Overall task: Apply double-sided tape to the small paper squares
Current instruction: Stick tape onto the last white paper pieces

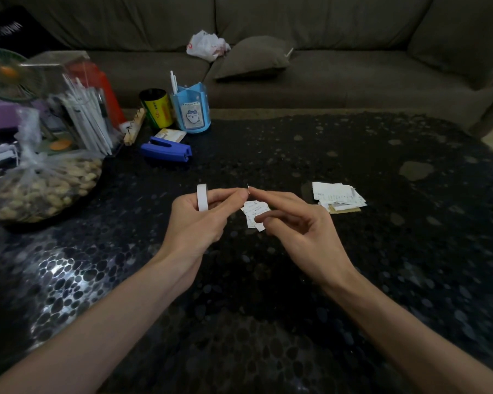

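Left hand (199, 220) gripping the tape roll (202, 198), pinching its free end | right hand (296, 223) holding small paper squares (253, 213) above the surface (296, 308), forefinger touching that end | light, flimsy, sticky: probably calling for edge-only pinches

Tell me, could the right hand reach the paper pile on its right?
Probably yes: bare table lies between the right hand and the paper pile, though it holds small paper squares.
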`<state>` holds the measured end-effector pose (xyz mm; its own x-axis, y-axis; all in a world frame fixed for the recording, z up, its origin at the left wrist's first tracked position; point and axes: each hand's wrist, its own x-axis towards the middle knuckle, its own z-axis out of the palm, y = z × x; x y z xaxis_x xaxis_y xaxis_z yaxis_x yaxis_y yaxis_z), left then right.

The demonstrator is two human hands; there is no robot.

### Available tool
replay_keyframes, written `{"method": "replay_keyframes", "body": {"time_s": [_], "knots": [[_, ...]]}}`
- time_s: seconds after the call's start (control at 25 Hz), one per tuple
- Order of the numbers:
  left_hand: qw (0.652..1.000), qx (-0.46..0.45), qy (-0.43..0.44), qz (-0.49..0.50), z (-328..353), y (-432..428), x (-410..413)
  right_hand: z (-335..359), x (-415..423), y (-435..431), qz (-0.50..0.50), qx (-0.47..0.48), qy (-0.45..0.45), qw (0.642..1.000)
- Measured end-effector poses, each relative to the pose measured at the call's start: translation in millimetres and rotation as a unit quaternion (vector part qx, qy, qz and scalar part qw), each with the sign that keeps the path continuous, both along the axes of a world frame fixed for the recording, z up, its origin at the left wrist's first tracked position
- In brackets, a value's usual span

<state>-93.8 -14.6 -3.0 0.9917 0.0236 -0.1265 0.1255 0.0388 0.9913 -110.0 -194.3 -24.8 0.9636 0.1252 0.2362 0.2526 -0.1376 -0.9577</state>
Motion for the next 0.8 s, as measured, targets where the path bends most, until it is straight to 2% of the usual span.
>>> {"method": "replay_keyframes", "body": {"time_s": [0.8], "knots": [[0.999,0.029,-0.013,-0.005,5.0,-3.3,-1.9,0.1,0.0,0.4,-0.001,0.002,-0.002,1.0]]}}
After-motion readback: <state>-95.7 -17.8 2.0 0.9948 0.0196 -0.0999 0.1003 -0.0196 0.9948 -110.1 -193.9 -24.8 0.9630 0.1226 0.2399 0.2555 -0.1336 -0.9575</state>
